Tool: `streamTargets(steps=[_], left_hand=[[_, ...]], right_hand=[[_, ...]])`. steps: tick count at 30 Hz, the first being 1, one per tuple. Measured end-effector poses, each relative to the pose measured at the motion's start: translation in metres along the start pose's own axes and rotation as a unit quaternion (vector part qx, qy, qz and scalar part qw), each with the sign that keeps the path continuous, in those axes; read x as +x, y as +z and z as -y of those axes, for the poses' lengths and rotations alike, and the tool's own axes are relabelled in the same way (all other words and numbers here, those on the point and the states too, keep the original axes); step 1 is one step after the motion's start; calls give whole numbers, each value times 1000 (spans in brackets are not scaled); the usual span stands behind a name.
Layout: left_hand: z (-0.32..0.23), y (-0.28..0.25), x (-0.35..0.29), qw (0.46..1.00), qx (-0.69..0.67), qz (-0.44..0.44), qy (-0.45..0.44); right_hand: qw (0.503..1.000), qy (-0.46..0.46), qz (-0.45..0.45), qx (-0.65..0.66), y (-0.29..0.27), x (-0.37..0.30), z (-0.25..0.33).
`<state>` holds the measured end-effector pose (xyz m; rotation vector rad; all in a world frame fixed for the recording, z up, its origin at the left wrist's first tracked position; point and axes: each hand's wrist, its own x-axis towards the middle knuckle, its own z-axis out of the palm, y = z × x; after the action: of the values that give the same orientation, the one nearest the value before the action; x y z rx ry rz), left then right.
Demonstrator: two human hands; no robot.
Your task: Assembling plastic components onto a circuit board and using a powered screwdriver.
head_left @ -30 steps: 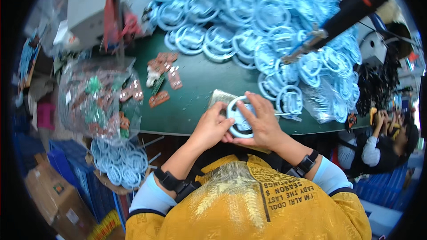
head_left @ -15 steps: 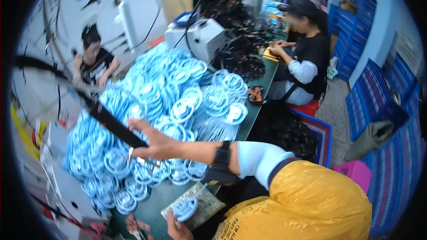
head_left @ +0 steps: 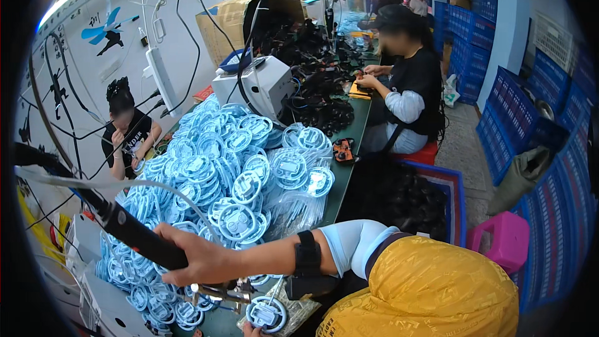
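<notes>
My right hand (head_left: 203, 261) is closed round the black handle of a corded hanging tool (head_left: 140, 234), which looks like an electric screwdriver. Its metal end (head_left: 221, 292) points down toward a round light-blue plastic part (head_left: 266, 314) and stays apart from it. At the lower edge my left hand (head_left: 251, 331), mostly cut off, grips the rim of that part with its fingertips. The part sits over a flat yellowish pad (head_left: 302, 312) on the green table. A big heap of similar light-blue parts (head_left: 212, 156) lies beyond my right hand.
A co-worker (head_left: 409, 81) sits at the table's right side, another person (head_left: 128, 128) at the far left. Black parts (head_left: 312, 56) pile up beyond a white machine (head_left: 256, 87). A blue crate (head_left: 458, 193) and a pink stool (head_left: 499, 240) stand at right. Cables hang at left.
My right hand, earlier with fingers spread at the tool, is now wrapped round its handle. The tool has come lower, nearer the blue part, which has turned more face up in my left hand.
</notes>
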<state>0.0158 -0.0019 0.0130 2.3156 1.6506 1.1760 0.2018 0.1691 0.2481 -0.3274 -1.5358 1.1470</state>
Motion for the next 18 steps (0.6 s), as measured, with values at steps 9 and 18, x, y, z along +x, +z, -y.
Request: streamTargets(steps=[9,18], left_hand=[[-18,-19,37,975,-96,129,-154],[52,-27,-1,998,6,-12,-60]], right_hand=[[993,-14,-37,109,43,-10,8],[969,-116,-58,-209,-32,19,30]])
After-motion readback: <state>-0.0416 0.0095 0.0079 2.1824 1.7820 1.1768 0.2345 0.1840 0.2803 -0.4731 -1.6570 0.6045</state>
